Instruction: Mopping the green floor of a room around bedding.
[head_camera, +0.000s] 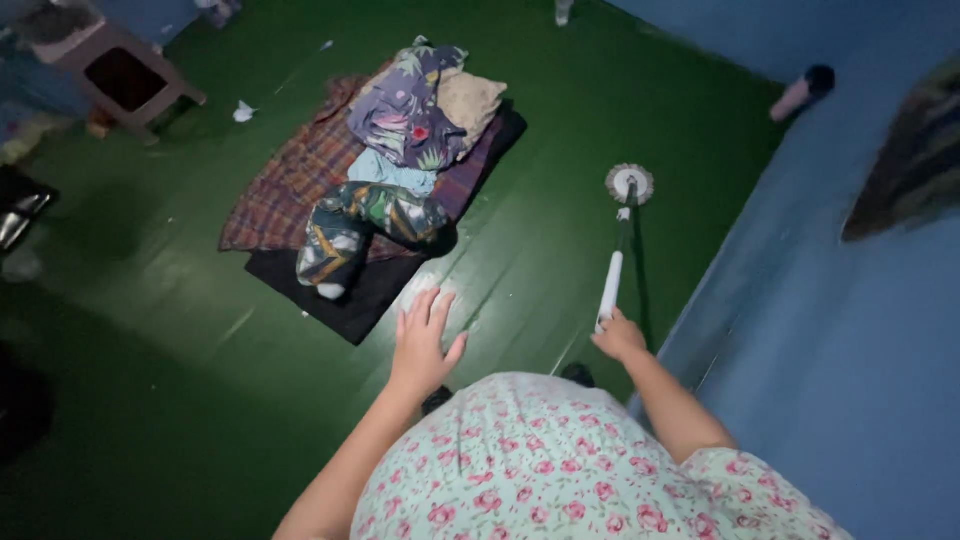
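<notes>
My right hand (617, 336) grips the top of a white mop handle (611, 283). The handle runs forward and down to a round grey-white mop head (630, 184) resting on the green floor (540, 150) near the blue wall. My left hand (423, 345) hovers open, palm down and fingers spread, above the floor just in front of a black mat (362, 300). It holds nothing. My floral-print dress fills the bottom of the view.
On the mat lie a plaid blanket (290, 180), patterned folded cloths (372, 222), a floral pillow (405, 105) and a beige pillow (470, 100). A plastic stool (125, 75) stands at the far left. A pink bottle (800, 95) lies by the blue wall (830, 330). Paper scraps (243, 111) dot the floor.
</notes>
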